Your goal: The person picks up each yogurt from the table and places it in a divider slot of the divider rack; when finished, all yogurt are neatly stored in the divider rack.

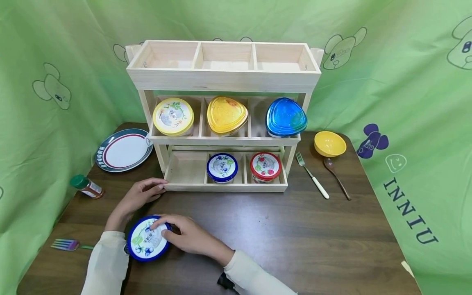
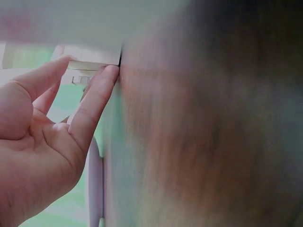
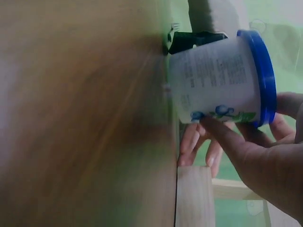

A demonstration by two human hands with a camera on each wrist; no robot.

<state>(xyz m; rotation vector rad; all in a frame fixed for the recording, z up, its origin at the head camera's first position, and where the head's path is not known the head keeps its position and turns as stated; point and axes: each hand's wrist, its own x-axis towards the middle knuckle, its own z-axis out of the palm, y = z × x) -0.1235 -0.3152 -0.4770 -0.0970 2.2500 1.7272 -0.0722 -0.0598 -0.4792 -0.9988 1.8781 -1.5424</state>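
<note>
My right hand (image 1: 189, 234) grips a white tub with a blue lid (image 1: 143, 243), over the table's front left part. In the right wrist view the thumb lies along the printed side of the tub (image 3: 215, 80), and fingers reach round by the lid. My left hand (image 1: 138, 198) touches the front left corner of the rack's bottom tray (image 1: 225, 187) with its fingertips; its fingers look fairly straight in the left wrist view. Another blue-lidded tub (image 1: 222, 167) sits in the tray's middle compartment, and a red-lidded tub (image 1: 265, 166) in the right one.
The wooden rack (image 1: 223, 80) holds yellow-lidded (image 1: 173, 116), triangular yellow (image 1: 226, 114) and blue (image 1: 285, 116) containers on its middle shelf. Left are a plate (image 1: 124, 150), spice jar (image 1: 87, 187) and rainbow fork (image 1: 66, 245). Right are a white-handled fork (image 1: 312, 176), yellow bowl (image 1: 330, 144) and spoon (image 1: 337, 179).
</note>
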